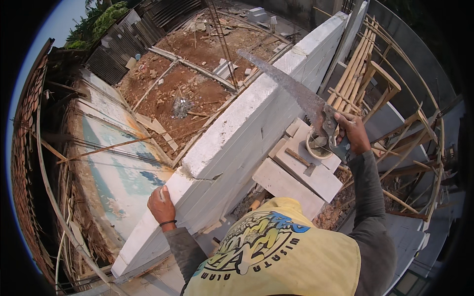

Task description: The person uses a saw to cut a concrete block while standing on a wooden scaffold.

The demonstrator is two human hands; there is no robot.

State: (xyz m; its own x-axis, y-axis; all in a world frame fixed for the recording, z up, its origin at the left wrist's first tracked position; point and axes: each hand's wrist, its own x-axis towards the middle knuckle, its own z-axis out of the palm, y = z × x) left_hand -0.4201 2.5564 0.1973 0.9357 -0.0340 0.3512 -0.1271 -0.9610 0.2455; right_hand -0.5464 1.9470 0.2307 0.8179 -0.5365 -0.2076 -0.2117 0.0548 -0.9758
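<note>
Dark capital lettering [276, 257], short and in two parts, curves around a round graphic emblem [247, 245] on the yellow garment [328, 259]. It runs along the emblem's rim nearest the garment's lower edge.

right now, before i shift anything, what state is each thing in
Handsaw: gripped in the right hand, blade bare and stained
White block wall: standing, top edge stepped
Left hand: resting on the wall's top edge
Claw-or-plain hammer, type unclear: lying on a block, not held
Bucket: upright, uncovered, partly hidden
Loose pale blocks: lying flat beside the wall
</note>
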